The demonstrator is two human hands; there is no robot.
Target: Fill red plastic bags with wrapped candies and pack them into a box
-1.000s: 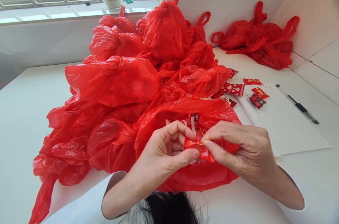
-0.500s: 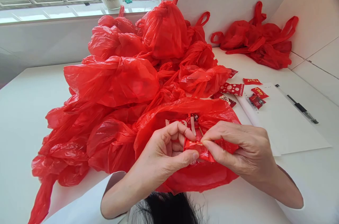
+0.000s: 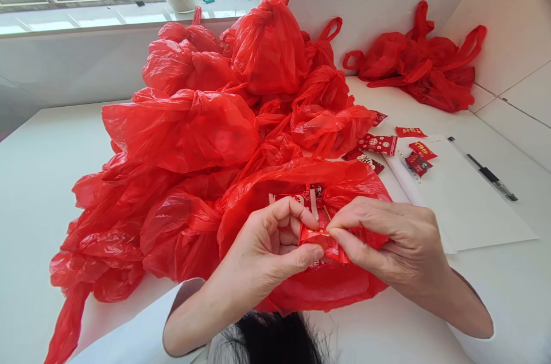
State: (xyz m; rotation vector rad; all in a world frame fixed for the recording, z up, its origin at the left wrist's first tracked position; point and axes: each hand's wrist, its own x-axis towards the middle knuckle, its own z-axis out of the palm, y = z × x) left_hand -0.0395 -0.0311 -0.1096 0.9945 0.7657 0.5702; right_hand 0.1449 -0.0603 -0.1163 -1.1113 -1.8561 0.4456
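Observation:
Both hands meet over an open red plastic bag [image 3: 310, 289] near the table's front edge. My left hand [image 3: 271, 252] pinches a small red candy wrapper [image 3: 321, 239] between thumb and forefinger. My right hand [image 3: 396, 243] pinches the same wrapper from the right side. More small red packets [image 3: 301, 198] show inside the bag just behind my fingers. A big heap of tied red plastic bags [image 3: 193, 128] rises behind and to the left of my hands.
Loose red candy packets [image 3: 379, 144] lie right of the heap, some on a white paper sheet [image 3: 465, 203]. A black pen [image 3: 493, 177] rests beside it. More red bags [image 3: 426, 68] sit in the far right corner by the wall. The white table [image 3: 38, 180] extends left.

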